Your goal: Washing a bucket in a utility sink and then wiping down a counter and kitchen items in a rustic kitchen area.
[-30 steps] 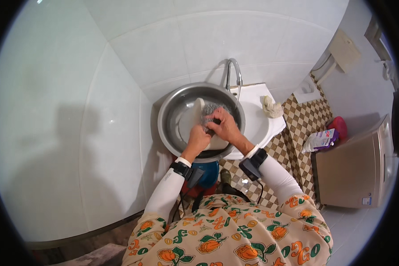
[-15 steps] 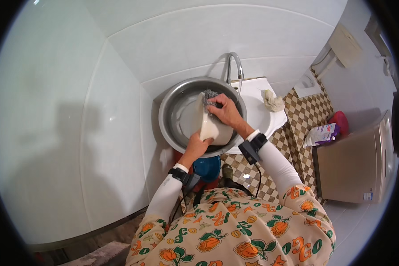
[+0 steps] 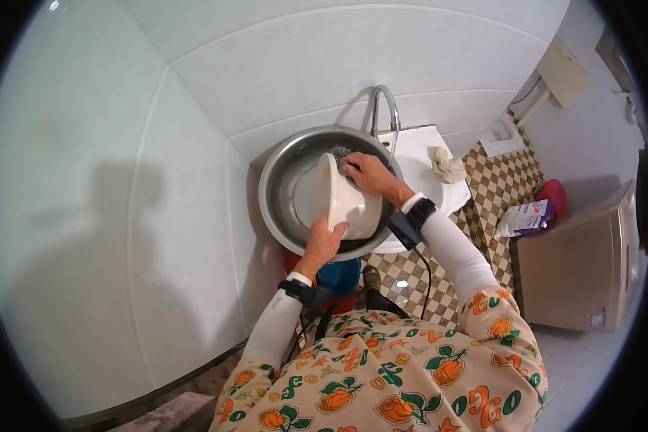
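A cream-white bowl (image 3: 358, 213) is tipped on its side inside a large grey metal basin (image 3: 265, 198). My left hand (image 3: 322, 241) grips the near part of its rim, thumb on the outer wall. At the bowl's far side, my right hand (image 3: 373, 175) is closed on a grey steel wool scourer (image 3: 340, 153) and presses it against the outside. The fingertips of that hand are partly hidden. A thin stream of water falls from the curved chrome faucet (image 3: 376, 108) beside the basin's right rim.
Under the basin is a white sink (image 3: 417, 147), with a crumpled pale cloth (image 3: 448, 167) on its right. Below stand a blue bucket (image 3: 340, 275) and something red. Tiled walls close in at left and back. Right are a purple-white bag (image 3: 525, 217) and a beige cabinet (image 3: 569, 259).
The bowl has turned so that more of its outer wall faces me. My right hand and the scourer have moved slightly right and nearer along the outside.
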`<state>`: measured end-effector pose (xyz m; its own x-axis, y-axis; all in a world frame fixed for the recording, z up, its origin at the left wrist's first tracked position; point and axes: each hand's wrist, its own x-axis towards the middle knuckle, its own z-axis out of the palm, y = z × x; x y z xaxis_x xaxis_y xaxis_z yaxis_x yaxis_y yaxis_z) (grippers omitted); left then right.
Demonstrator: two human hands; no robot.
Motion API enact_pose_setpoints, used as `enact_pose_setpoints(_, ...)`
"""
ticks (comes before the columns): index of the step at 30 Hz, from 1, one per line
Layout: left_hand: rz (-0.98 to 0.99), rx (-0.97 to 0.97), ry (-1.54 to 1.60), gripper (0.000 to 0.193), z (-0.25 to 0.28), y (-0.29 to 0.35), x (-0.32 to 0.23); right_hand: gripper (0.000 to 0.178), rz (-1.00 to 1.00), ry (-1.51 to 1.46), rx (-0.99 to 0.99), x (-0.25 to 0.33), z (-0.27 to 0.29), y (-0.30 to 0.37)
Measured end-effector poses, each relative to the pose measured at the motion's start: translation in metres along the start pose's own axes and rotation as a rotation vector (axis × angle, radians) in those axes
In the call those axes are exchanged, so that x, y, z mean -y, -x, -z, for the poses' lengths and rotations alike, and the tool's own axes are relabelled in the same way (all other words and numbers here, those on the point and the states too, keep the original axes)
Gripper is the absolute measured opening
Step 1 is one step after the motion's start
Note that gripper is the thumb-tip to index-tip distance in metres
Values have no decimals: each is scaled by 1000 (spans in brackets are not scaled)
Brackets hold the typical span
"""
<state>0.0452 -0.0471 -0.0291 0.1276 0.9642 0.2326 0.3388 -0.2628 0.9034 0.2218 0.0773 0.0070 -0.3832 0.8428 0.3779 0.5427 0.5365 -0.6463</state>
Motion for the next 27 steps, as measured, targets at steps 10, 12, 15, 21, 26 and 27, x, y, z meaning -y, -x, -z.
enact_pose_setpoints(10, 324, 15, 222, 40, 12, -42, -48, 29, -3, -4, -22, 16, -14, 14)
enact_pose_setpoints(12, 169, -54, 97, 39, 9, -50, -12, 27, 97, 9, -22, 36, -16, 32)
enact_pose_setpoints(15, 90, -61, 7, 37, 2, -51, -14, 28, 65, -12, 26, 41, -3, 51)
enact_pose_setpoints(21, 156, -46, 23, 31, 6, -30, -25, 26, -61, -23, -44, 13, -11, 3)
enact_pose_setpoints(26, 104, -44, 39, 31, 9, -30, -10, 26, -226, -86, 18, -24, -6, -10)
enact_pose_setpoints(27, 114, -3, 76, 33, 10, -31, -8, 26, -368, -232, -3, -24, -5, -5)
